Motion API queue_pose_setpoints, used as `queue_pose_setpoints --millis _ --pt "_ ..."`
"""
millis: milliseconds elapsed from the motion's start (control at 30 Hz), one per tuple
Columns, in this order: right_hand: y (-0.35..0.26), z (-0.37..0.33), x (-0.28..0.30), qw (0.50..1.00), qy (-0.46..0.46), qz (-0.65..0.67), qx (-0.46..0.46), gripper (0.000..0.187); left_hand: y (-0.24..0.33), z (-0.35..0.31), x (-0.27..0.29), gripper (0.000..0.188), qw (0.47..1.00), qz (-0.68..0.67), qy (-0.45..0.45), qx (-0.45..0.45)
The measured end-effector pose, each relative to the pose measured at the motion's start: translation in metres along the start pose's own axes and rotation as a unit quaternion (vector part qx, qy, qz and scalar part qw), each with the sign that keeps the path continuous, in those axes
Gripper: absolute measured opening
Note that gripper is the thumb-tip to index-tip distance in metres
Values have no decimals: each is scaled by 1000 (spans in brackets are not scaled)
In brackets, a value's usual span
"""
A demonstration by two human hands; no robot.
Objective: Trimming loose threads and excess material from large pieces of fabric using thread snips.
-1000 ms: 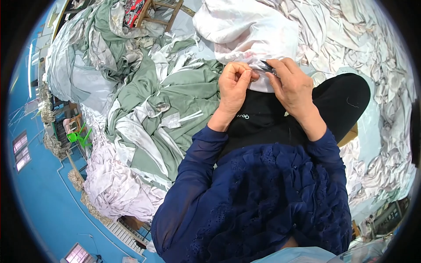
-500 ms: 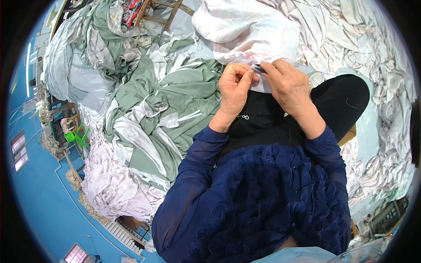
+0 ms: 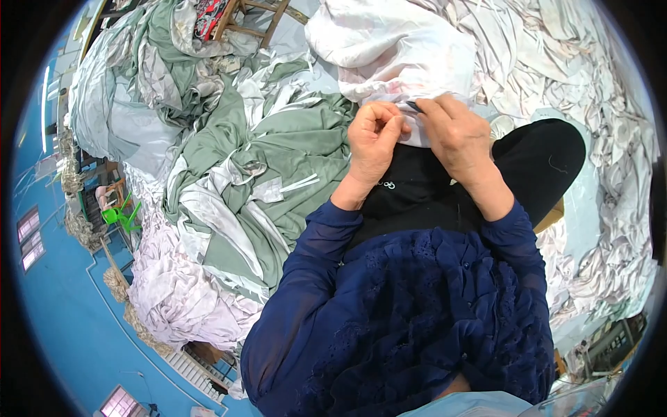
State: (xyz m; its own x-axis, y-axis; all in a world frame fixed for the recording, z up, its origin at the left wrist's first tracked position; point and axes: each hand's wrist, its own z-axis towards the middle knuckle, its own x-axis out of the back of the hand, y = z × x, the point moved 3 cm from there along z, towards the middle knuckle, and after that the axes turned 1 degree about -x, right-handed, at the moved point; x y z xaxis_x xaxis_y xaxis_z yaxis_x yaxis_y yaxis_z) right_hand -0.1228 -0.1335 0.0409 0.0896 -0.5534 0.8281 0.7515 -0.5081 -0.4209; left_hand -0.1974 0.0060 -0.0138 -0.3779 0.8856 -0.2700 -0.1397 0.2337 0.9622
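Observation:
A white cloth (image 3: 396, 48) lies bunched over my lap, its near edge pulled up between my hands. My left hand (image 3: 373, 139) pinches that edge with curled fingers. My right hand (image 3: 455, 132) grips the same edge just to the right, and a small dark tool (image 3: 413, 106) pokes out at its fingertips; what kind of tool it is I cannot tell. Both hands sit close together above my black-clad knees (image 3: 542, 160). My dark blue sleeves come in from below.
Heaps of green and white fabric (image 3: 257, 181) lie to my left. More crumpled white fabric (image 3: 604, 139) piles up on the right. A wooden chair (image 3: 257, 14) stands at the top. A small green plastic chair (image 3: 118, 215) stands at the far left on the blue floor.
Both hands have stayed at the cloth's edge, shifting slightly; the fingers have reworked their pinch on the white fabric. The view has tilted a little.

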Motion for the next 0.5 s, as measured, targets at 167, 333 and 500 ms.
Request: queue_pose_setpoints --millis 167,333,500 --pt "15 0 7 981 59 123 -137 32 4 3 30 10 994 41 100 -30" --pt "40 -12 2 958 71 160 -229 44 0 6 35 8 990 95 75 66" --pt "48 -19 -10 947 62 215 -229 41 4 19 22 14 937 313 66 143"
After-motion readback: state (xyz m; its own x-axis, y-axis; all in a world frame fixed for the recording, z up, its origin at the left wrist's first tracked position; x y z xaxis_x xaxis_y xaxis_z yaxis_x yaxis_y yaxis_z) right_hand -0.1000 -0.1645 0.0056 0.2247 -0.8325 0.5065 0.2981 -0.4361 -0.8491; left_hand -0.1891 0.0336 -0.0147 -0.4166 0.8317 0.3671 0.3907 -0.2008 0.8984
